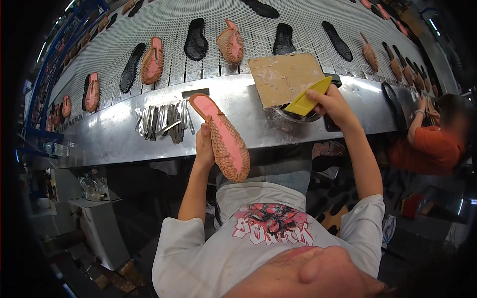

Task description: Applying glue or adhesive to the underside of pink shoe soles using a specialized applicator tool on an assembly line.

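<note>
My left hand (204,145) grips a tan woven shoe upper (233,149) with a long pink surface facing up, held tilted in front of the metal edge. In my right hand (332,105) is a yellow flat scraper (307,98), pinched between thumb and fingers. The scraper lies over the near right part of a stained piece of cardboard (278,74). Beneath that cardboard, a round container (298,117) with whitish smears partly shows; its contents are hidden.
Metal strips (161,120) are heaped on the steel ledge (107,139). Beyond it, a mesh conveyor (169,25) carries black soles (196,39) and tan-and-pink uppers (231,43). A co-worker in an orange shirt (432,146) is at the right. Bottles (93,186) stand lower left.
</note>
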Demonstrator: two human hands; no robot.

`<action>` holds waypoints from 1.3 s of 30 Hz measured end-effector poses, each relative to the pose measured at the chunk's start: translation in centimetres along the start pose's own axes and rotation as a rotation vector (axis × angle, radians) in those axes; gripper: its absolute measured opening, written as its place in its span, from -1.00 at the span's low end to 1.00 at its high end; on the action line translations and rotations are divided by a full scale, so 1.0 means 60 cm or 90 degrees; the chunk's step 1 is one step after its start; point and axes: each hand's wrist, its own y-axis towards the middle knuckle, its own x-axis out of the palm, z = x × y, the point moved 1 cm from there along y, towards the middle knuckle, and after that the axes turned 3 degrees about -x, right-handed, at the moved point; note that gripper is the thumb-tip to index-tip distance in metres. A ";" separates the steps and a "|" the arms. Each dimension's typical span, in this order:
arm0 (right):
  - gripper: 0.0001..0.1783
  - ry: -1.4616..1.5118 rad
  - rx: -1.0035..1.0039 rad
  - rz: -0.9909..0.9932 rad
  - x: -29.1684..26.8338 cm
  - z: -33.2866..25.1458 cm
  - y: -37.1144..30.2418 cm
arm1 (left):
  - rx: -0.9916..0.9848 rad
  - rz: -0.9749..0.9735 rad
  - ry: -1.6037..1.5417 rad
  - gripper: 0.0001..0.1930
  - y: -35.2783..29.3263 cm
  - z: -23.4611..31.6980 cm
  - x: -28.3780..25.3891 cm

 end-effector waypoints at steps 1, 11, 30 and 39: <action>-0.69 0.001 -0.002 0.003 -0.004 -0.003 -0.005 | -0.009 -0.003 -0.005 -0.31 0.003 -0.001 0.002; -0.52 0.424 -0.071 0.000 0.100 -0.045 -0.078 | -0.215 -0.060 -0.531 -0.43 -0.028 0.025 0.041; -0.77 -0.329 -0.652 -0.205 0.220 -0.094 -0.161 | -0.162 -0.095 -0.262 -0.38 -0.054 0.114 0.112; -0.70 -0.316 -0.704 -0.302 0.250 -0.098 -0.177 | -0.097 -0.051 -0.123 -0.39 -0.040 0.121 0.113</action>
